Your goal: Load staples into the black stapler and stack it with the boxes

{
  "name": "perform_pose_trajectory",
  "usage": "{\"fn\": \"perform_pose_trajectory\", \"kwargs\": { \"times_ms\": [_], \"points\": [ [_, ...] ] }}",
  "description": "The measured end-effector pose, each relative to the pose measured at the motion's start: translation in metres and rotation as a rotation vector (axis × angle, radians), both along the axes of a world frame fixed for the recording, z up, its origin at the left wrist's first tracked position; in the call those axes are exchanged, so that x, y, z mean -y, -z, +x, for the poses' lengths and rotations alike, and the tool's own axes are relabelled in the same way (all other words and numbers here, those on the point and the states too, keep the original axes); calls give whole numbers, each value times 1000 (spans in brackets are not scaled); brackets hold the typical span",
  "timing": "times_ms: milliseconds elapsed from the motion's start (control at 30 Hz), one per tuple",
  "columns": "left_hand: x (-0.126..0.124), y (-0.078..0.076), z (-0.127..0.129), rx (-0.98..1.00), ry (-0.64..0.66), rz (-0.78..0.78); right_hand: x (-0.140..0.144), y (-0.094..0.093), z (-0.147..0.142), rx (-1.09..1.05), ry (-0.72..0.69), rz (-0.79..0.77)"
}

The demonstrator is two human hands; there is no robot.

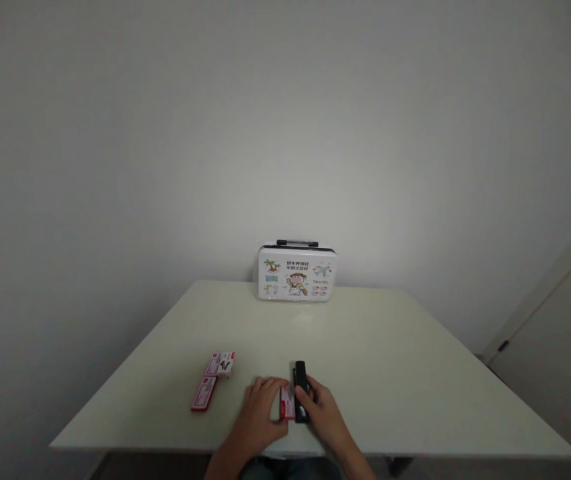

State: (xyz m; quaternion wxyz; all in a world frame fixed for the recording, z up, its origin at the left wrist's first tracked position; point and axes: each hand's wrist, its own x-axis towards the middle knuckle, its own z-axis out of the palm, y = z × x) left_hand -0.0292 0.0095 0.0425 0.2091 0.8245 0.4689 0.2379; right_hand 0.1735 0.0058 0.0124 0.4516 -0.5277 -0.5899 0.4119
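Note:
Near the table's front edge, my left hand (pixel 260 412) has thumb and fingers closed on the two ends of a small red-and-white box (pixel 287 403). Right beside that box lies a black stapler (pixel 300 392), its length pointing away from me. My right hand (pixel 323 410) grips the stapler from its right side, thumb on top. Whether the box and the stapler touch, I cannot tell. To the left lie a flat red-and-white box (pixel 204 393) and, just beyond it, a similar box together with a white staple box (pixel 225 365) that has a dark picture on it.
A white case (pixel 296 273) with cartoon prints and a black handle stands upright at the table's far edge, near the wall. The pale table (pixel 375 373) has its front edge close to my body. A door (pixel 555 360) is at the far right.

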Motion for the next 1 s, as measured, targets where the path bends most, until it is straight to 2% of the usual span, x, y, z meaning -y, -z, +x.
{"fn": "perform_pose_trajectory", "kwargs": {
  "times_ms": [67, 100, 167, 267, 300, 333, 367, 467, 567, 667, 733, 833, 900, 1000],
  "points": [
    [1, 6, -3, 9, -25, 40, -1, 1, -14, 2, 9, 9],
    [1, 9, -10, 7, -84, 67, -1, 2, -18, 4, 18, 7],
    [0, 13, -33, -28, -352, 126, -1, 4, -20, 7, 43, -11],
    [1, 16, -80, -151, -909, 167, 0, 6, -16, 6, 59, -30],
    [2, 17, -94, -195, -991, 156, 0, 7, -15, 3, 56, -34],
    [4, 18, -106, -231, -998, 131, 0, 8, -15, -1, 51, -35],
    [6, 20, -114, -261, -947, 97, -1, 9, -14, -5, 46, -37],
    [12, 25, -121, -296, -660, -12, -3, 13, -13, -6, 47, -46],
    [16, 24, -114, -238, -423, -138, -4, 16, -13, 3, 54, -47],
    [11, 14, -102, -104, -245, -238, -4, 15, -13, 3, 59, -43],
    [3, 4, -89, -26, -189, -219, -4, 13, -14, 1, 59, -44],
    [-13, -9, -57, 28, -114, -91, -4, 9, -15, -1, 49, -41],
    [-20, -11, -31, 23, -23, -34, -3, 6, -15, -8, 26, -28],
    [-24, -4, -1, 12, 70, -12, -4, 4, -15, -23, -5, 2]
  ]
}}
